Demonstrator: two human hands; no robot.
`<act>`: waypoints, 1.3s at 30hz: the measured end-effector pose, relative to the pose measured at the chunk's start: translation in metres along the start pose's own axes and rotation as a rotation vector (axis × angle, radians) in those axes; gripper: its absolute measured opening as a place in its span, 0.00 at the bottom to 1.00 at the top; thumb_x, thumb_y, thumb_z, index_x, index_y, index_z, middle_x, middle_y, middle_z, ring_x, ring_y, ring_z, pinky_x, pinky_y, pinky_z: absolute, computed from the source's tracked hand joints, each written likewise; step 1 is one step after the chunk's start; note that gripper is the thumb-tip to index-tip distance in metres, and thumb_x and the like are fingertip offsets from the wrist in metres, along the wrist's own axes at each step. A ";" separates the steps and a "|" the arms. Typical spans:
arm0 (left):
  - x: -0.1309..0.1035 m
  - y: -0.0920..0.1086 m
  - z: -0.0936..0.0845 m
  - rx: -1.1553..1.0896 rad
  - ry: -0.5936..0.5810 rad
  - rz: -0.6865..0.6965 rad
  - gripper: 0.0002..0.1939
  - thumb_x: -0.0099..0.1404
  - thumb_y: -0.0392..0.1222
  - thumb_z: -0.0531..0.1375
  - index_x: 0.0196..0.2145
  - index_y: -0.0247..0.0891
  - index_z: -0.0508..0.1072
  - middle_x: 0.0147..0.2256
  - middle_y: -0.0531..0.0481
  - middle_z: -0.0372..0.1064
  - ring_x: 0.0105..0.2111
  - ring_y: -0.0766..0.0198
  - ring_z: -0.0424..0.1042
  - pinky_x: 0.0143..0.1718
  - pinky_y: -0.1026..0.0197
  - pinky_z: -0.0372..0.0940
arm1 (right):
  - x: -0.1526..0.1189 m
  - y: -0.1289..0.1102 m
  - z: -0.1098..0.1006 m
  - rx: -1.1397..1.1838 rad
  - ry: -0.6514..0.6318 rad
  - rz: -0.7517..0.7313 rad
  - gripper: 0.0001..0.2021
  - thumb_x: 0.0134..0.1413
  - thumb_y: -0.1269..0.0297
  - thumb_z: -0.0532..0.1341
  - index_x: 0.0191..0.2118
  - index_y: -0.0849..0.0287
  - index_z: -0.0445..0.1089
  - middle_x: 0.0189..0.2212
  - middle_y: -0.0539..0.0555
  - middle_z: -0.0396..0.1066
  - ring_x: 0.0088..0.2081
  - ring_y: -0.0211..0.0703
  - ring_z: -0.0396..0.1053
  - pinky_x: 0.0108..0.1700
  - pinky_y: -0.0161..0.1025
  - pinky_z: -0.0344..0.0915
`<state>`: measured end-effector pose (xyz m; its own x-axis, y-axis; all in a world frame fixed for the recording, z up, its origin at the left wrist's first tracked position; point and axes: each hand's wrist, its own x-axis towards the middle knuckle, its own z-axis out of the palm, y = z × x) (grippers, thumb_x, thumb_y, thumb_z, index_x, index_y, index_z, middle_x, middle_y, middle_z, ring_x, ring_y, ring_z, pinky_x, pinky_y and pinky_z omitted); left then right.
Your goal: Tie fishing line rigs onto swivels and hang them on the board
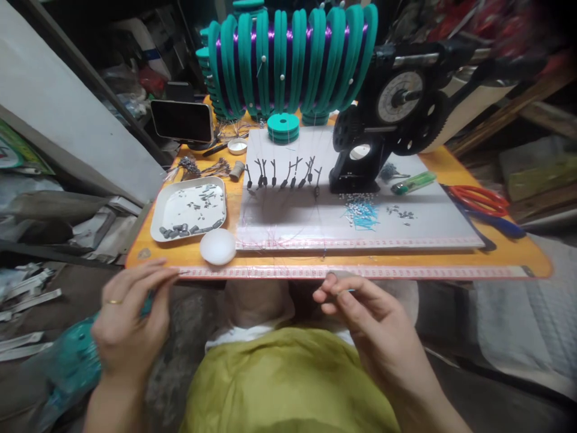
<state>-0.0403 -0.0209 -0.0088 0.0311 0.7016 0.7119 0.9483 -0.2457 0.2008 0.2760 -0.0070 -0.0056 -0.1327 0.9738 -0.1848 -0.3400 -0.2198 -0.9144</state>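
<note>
A small blue piece (350, 290) shows between the fingers of the right hand (383, 322), which pinch it just off the front edge of the tabletop (518, 255), probably because so slight a thing needs a fingertip hold. The left hand (135, 307) is near the front-left corner, its fingertips drawn close together; whether they grip anything, I cannot tell. The white tray (174, 207) stands by the left edge, its raised rim seemingly there to stop the grey pellets (184, 228) rolling away.

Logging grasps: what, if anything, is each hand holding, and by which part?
Cannot be told: a blue sliver shows at the right hand; left hand unclear.
</note>
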 end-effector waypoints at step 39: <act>0.091 0.107 0.049 -0.155 -0.445 0.225 0.14 0.66 0.43 0.61 0.48 0.35 0.74 0.42 0.41 0.70 0.44 0.50 0.65 0.44 0.47 0.63 | -0.005 -0.004 0.004 0.130 -0.075 0.069 0.05 0.59 0.61 0.66 0.34 0.55 0.76 0.38 0.52 0.73 0.36 0.37 0.74 0.39 0.31 0.72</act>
<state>0.0794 0.0497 0.0443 0.3920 0.8283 0.4004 0.8460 -0.4955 0.1969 0.2743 -0.0114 0.0006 -0.2279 0.9499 -0.2138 -0.4449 -0.2969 -0.8449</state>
